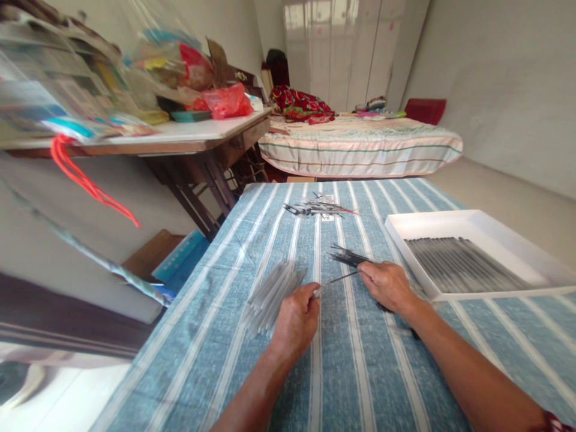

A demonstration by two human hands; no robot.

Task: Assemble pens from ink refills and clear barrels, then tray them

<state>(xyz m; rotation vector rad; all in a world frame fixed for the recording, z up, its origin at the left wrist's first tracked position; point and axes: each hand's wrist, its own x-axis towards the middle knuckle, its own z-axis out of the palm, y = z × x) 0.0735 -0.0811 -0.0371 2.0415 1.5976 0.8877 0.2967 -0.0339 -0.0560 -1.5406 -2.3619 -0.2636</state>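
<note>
My left hand (296,319) is closed around a clear pen barrel whose tip sticks out toward the right. My right hand (387,284) pinches a thin dark refill (338,279) whose end meets that barrel tip. A pile of clear grey pen barrels (272,291) lies just left of my left hand. A small bunch of dark refills (345,257) lies just beyond my right hand. Both hands rest on a table with a blue-and-white striped cloth (342,372).
A white tray (477,225) with several assembled pens in a row sits at the right. A further heap of dark small parts (317,208) lies at the table's far end. A cluttered wooden desk (189,135) stands at left, a bed (360,144) behind.
</note>
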